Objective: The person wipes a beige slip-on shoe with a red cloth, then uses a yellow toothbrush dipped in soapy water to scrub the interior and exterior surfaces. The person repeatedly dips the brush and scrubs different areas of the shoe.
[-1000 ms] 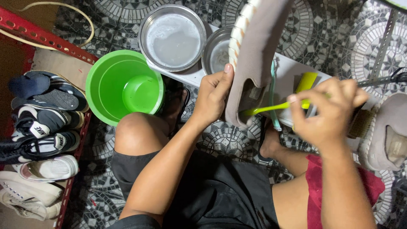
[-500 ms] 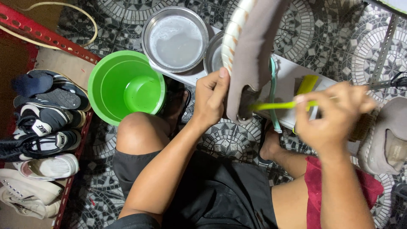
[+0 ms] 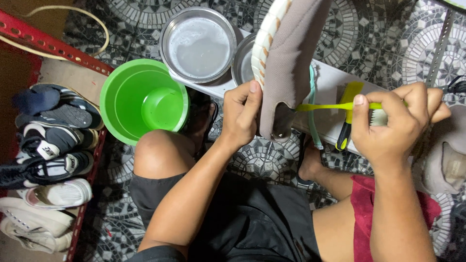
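- Grey-brown knit shoe (image 3: pixel 291 63) is held upright over the white board (image 3: pixel 330 90), pale ribbed sole turned left, opening facing down toward the person; against a second ago its position is almost unchanged.
- Left hand (image 3: pixel 242 114) grasps the shoe at the heel edge, thumb pressed along the sole side; grip is as before, firm and steady.
- Right hand (image 3: pixel 395 121) is clenched around a thin yellow-green brush handle (image 3: pixel 330 106); the handle's far end now sits at the shoe's opening, slightly deeper than a second ago; judged: brushing of the inside is in progress, with small strokes.
- A second brush (image 3: pixel 348 116), yellow and black, lies on the board just beside the right hand.
- Two metal bowls (image 3: pixel 198 43) holding cloudy water stand behind the shoe; a green bucket (image 3: pixel 143 99) stands left of them.
- Another pale shoe (image 3: pixel 446 165) lies at far right; more shoes (image 3: pixel 48 140) fill a red rack at left.
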